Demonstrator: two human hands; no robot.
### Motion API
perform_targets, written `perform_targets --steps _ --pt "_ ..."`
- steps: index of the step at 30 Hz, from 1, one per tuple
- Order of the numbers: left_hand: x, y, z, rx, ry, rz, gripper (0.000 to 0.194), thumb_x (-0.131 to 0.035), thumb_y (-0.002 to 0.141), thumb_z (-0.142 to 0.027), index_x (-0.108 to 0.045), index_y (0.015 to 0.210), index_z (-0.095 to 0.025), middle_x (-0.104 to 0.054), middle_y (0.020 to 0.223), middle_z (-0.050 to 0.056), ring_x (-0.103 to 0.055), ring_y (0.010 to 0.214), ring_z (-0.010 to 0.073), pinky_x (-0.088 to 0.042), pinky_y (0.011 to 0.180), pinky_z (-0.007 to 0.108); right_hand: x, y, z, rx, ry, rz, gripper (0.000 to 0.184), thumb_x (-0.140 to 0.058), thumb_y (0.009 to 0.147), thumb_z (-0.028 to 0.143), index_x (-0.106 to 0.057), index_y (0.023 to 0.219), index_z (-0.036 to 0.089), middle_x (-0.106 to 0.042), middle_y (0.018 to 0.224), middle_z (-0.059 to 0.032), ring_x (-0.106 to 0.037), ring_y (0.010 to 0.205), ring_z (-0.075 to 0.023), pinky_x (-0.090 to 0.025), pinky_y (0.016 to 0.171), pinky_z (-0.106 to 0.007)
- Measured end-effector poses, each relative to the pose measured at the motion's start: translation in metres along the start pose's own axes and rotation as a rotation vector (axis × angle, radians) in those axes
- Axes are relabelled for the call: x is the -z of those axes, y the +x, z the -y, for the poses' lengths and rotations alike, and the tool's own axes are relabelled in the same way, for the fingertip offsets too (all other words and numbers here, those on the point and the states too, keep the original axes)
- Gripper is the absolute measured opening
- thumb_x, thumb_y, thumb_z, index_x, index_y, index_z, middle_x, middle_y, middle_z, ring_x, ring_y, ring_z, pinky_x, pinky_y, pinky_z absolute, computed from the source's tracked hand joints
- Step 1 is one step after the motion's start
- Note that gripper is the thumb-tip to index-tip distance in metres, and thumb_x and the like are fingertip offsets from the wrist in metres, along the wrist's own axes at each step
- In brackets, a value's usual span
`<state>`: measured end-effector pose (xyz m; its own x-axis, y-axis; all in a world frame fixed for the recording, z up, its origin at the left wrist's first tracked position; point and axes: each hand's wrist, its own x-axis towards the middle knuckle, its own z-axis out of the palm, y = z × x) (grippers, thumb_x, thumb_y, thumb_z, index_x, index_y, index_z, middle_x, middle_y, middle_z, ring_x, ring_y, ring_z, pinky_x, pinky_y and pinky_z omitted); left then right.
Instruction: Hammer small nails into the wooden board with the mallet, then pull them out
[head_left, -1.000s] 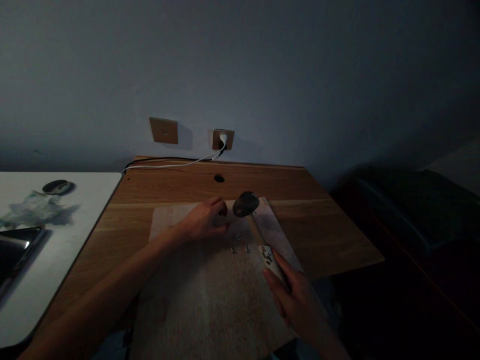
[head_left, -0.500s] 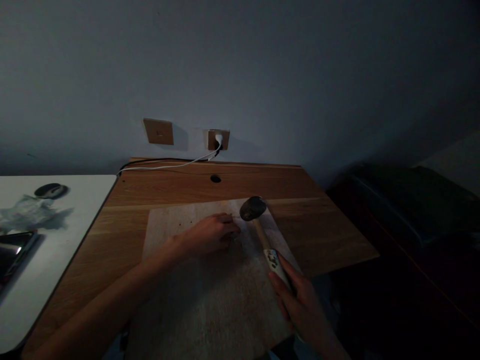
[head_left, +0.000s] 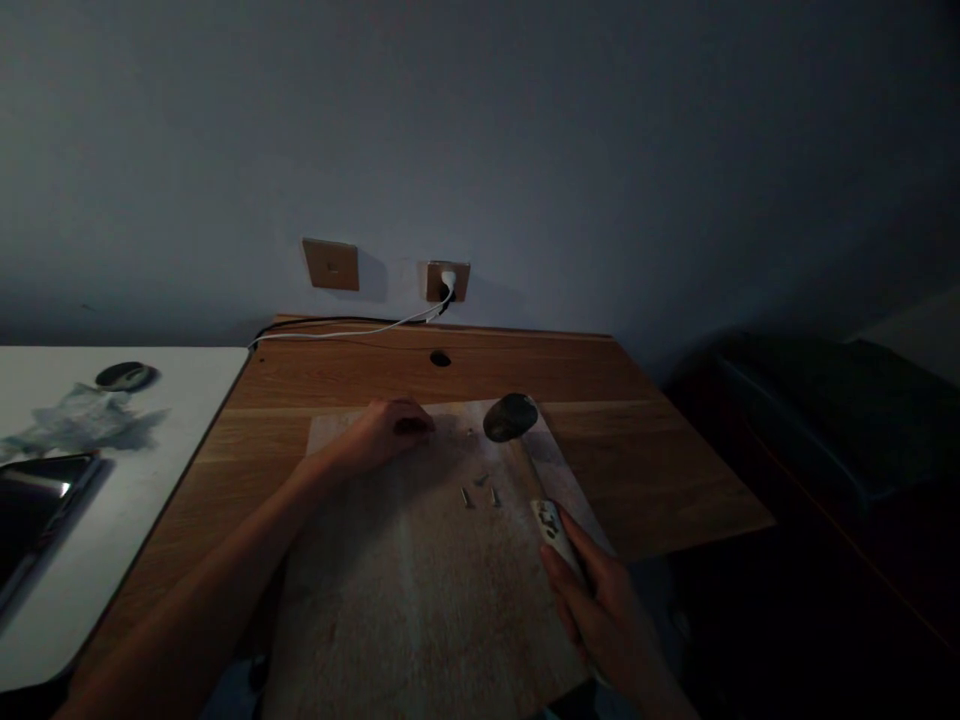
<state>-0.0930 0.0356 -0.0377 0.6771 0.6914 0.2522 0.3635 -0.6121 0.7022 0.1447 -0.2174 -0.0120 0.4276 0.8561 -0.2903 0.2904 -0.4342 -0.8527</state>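
Observation:
My right hand (head_left: 592,585) is wrapped round the pale, dark-blotched grip of a mallet (head_left: 511,418). The mallet's dark rounded head is held above the far right part of a pale wooden board (head_left: 405,600). My left hand (head_left: 386,430) is at the board's far left, its fingers curled together. Whatever is between those fingers, if anything, is hidden. Between the two hands lie a few small metal screws or nails (head_left: 466,498), too small to tell which. A tiny light speck (head_left: 470,432) shows on the board behind them.
The board lies on a brown wooden desk (head_left: 675,450) with a cable hole (head_left: 440,358). Cables run along the back to a wall socket (head_left: 448,282). At left, a white table (head_left: 150,500) bears a mouse (head_left: 126,376), crumpled plastic (head_left: 86,415) and a dark screen device (head_left: 45,510).
My left hand reached right over the small metal pieces, covering them, then drew back left, and they show again. The mallet head has shifted slightly right, still in my right hand.

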Motion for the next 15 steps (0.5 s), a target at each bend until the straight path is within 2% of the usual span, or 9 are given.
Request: perform_targets --steps 5,11,15 --pt "-0.0022 -0.0003 0.0 -0.01 0.031 0.016 0.013 -0.066 0.086 -0.019 -0.078 0.092 -0.022 -0.074 0.093 0.004 -0.069 0.084 0.0179 -0.054 0.082 0.03 -0.0009 0.0006 -0.005 -0.017 0.016 -0.001 0.073 -0.063 0.087 0.06 -0.062 0.144 0.014 -0.042 0.041 0.0089 -0.038 0.032 -0.0135 -0.032 0.032 -0.023" --pt "-0.007 -0.0028 -0.0014 -0.066 0.03 0.037 0.02 -0.062 0.086 -0.015 -0.078 0.095 -0.023 -0.074 0.099 0.005 -0.07 0.087 0.0181 -0.054 0.084 0.031 -0.0001 -0.0004 -0.0089 -0.02 -0.007 -0.005 0.076 -0.06 0.089 0.059 -0.056 0.15 0.013 -0.041 0.042 0.0095 -0.038 0.033 -0.0128 -0.032 0.034 -0.022" --pt "-0.0086 -0.0038 -0.0017 -0.037 -0.022 0.062 0.015 -0.064 0.089 -0.023 -0.078 0.094 -0.022 -0.075 0.098 0.005 -0.07 0.088 0.0193 -0.055 0.085 0.032 -0.0005 -0.0016 -0.0059 -0.014 -0.023 0.024 0.075 -0.057 0.091 0.059 -0.057 0.149 0.011 -0.04 0.042 0.0098 -0.037 0.033 -0.0124 -0.033 0.034 -0.022"
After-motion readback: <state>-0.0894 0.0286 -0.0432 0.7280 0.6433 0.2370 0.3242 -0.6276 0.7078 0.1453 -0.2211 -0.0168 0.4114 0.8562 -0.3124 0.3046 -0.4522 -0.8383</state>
